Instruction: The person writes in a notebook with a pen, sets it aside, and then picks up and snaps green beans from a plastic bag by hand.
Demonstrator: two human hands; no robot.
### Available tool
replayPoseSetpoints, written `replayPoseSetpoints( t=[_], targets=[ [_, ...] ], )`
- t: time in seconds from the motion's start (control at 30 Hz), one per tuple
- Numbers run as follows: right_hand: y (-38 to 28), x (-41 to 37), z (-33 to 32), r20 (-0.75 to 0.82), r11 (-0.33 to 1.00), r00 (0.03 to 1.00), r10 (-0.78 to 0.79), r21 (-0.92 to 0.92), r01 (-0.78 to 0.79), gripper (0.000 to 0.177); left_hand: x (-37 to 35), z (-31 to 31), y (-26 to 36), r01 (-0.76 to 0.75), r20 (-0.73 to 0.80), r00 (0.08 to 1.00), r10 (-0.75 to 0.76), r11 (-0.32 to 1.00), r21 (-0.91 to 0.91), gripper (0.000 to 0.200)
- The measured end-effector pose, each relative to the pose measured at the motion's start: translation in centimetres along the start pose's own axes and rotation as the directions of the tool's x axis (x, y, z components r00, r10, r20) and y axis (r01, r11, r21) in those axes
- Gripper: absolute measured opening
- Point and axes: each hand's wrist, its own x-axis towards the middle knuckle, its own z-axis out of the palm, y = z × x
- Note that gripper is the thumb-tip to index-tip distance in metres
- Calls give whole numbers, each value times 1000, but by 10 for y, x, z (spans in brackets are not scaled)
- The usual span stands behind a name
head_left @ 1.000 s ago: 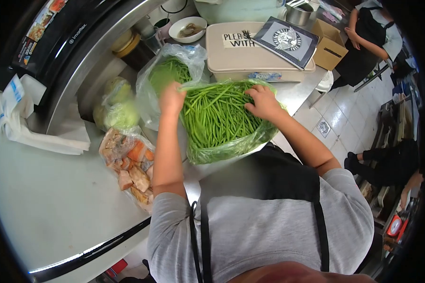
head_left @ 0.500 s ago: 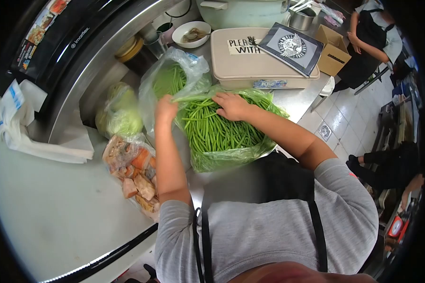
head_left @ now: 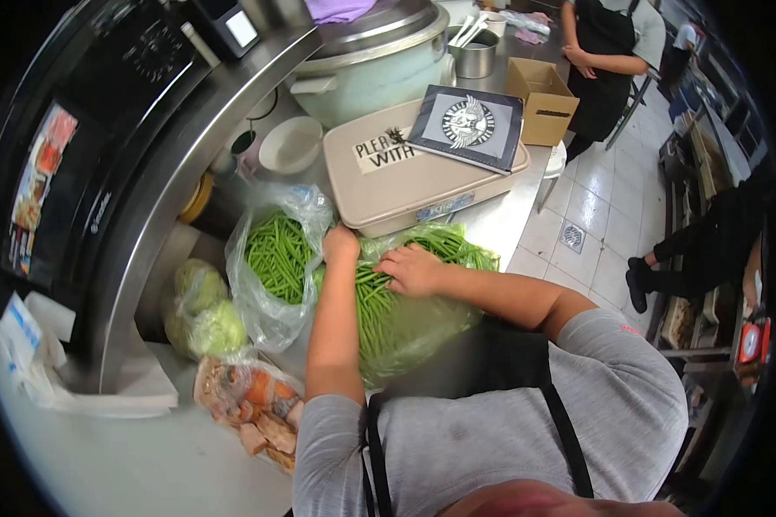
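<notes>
A clear plastic bag of long green beans (head_left: 375,314) lies on the metal counter in front of my body. My left hand (head_left: 341,246) is at its upper left edge, beside a second open bag of cut green beans (head_left: 278,258); its fingers are closed, and what they grip is hidden. On top of the long beans rests my right hand (head_left: 408,269), fingers bent but apart, holding nothing that I can see. Plastic film covers the lower part of the long beans.
A beige lidded box (head_left: 353,185) with a dark book (head_left: 466,129) on it stands behind the beans. Bagged cabbage (head_left: 220,327) and bagged meat pieces (head_left: 254,405) lie left. A bowl (head_left: 291,145), a large pot (head_left: 362,86) and a cardboard box (head_left: 539,108) are farther back. A person in a black apron (head_left: 608,77) stands beyond.
The view has turned, shifting the counter items. The bag of cut beans shows more openly at the left. My left hand now sits nearer my right hand, and film covers more of the long beans.
</notes>
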Motion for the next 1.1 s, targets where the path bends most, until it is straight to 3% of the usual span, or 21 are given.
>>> replayPoseSetpoints(
  t=[0.1, 0.2, 0.3, 0.37, 0.4, 0.43, 0.53, 0.63, 0.7, 0.8, 0.83, 0.93, 0.97, 1.07, 1.1],
  targets=[
    [1, -1, 1, -36, 1000, 999, -6, 11, 6, 36, -3, -4, 1, 15, -38, 999, -18, 997, -73, 25],
    [3, -3, 2, -153, 997, 987, -52, 49, 60, 29, -4, -2, -7, -121, -59, 991, 121, 993, 7, 22],
    [13, -7, -4, -237, 966, 969, -75, 224, 130, 16, -14, -21, -7, -124, -103, 989, 105, 972, -200, 19],
    [16, -9, -4, -305, 929, 947, -105, 309, 203, 9, -31, -52, -5, -170, -219, 971, 99, 927, -335, 18],
    [18, -12, -4, -361, 922, 924, -125, 303, 243, 7, -42, -67, 0, -112, -145, 989, 18, 726, -678, 17],
    [18, -15, -5, -355, 921, 924, -139, 296, 252, 8, -55, -80, 4, -46, -64, 997, -31, 404, -914, 15],
    [19, -19, -10, -311, 902, 936, -166, 335, 271, 8, -85, -106, 3, 63, 69, 995, 65, 100, -993, 11],
    [11, -27, -24, -318, 894, 943, -99, 389, 225, 9, -105, -101, 1, 92, 96, 990, 101, 40, -995, 11],
    [8, -35, -31, -339, 875, 939, -50, 439, 205, 11, -122, -100, 4, 108, 116, 988, 104, 75, -991, 12],
    [1, -49, -47, -196, 697, 950, 245, 717, -32, 13, -139, -93, 11, 120, 131, 986, 104, 109, -987, 12],
    [1, -52, -47, -199, 715, 952, 230, 699, -27, 13, -145, -90, 13, 123, 135, 986, 102, 119, -985, 12],
    [-6, -56, -57, -107, 888, 993, 40, 460, 14, 12, -157, -80, 15, 146, 208, 965, 159, 333, -932, 12],
    [-9, -52, -54, -221, 890, 972, 77, 455, 33, 13, -158, -72, 17, 83, 144, 979, 146, 358, -930, 13],
    [-33, -40, -78, -495, 984, 868, -30, 139, 114, 14, -158, -65, 9, -31, 104, 983, 149, 701, -712, 16],
    [-37, -37, -82, -479, 986, 870, -115, 54, 160, 14, -163, -71, 14, -91, 53, 986, 159, 771, -630, 17]
  ],
)
